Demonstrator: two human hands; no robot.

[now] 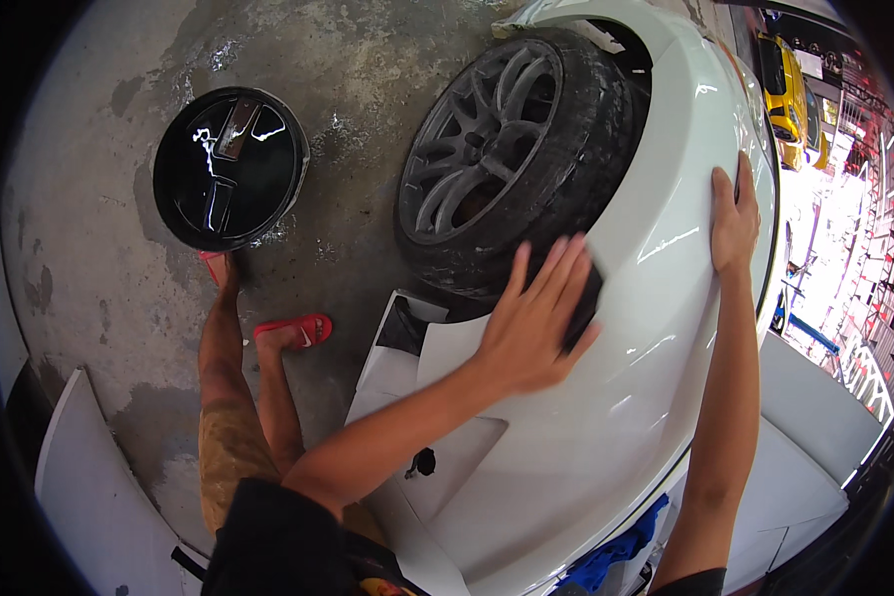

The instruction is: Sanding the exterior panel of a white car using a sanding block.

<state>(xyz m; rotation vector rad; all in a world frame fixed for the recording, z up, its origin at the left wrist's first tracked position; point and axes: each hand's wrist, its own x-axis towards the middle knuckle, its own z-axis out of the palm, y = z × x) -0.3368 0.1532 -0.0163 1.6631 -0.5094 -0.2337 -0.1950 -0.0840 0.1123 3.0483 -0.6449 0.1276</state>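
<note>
A glossy white car body panel (646, 377) curves down the right half of the view around a grey spoked wheel (482, 139) with a scuffed black tire. My left hand (546, 313), slightly blurred, is over the lower wheel-arch edge with fingers stretched out; a dark patch beside its thumb is too unclear to identify. My right hand (733, 223) lies on the panel's upper right edge with fingers extended along it. At the panel's lower left is a small black fitting (421, 464).
A round black tub (228, 169) with a glossy surface sits on the stained concrete floor (89, 199), near my red-sandalled feet. Loose white panels (99, 497) are at lower left. A blue cloth (621, 541) lies below the panel. Yellow cars (785, 89) are beyond, at upper right.
</note>
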